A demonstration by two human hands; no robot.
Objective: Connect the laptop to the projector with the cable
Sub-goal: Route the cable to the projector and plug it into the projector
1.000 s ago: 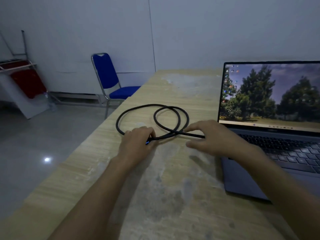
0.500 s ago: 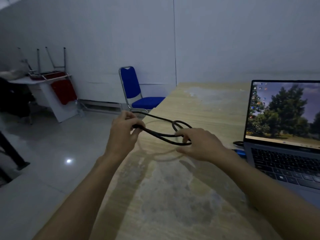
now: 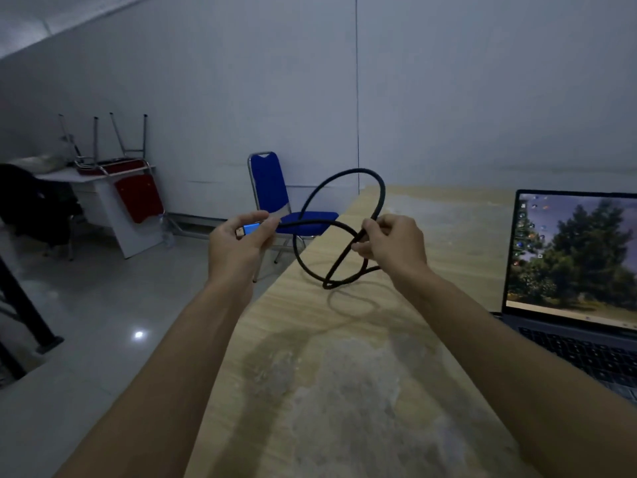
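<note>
Both hands held the looped cable above the table.

At centre frame, the left hand (image 3: 238, 248) pinched the blue plug (image 3: 249, 229) (metal tip pointing left), while the right hand (image 3: 396, 246) gripped the black cable (image 3: 344, 177) where its loops crossed. The open laptop (image 3: 572, 270) sat at right on the table (image 3: 344, 391).

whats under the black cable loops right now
Bare light wooden tabletop with the faint shadow of the black looped cable; nothing else lies there. The right hand covers a small patch.
</note>
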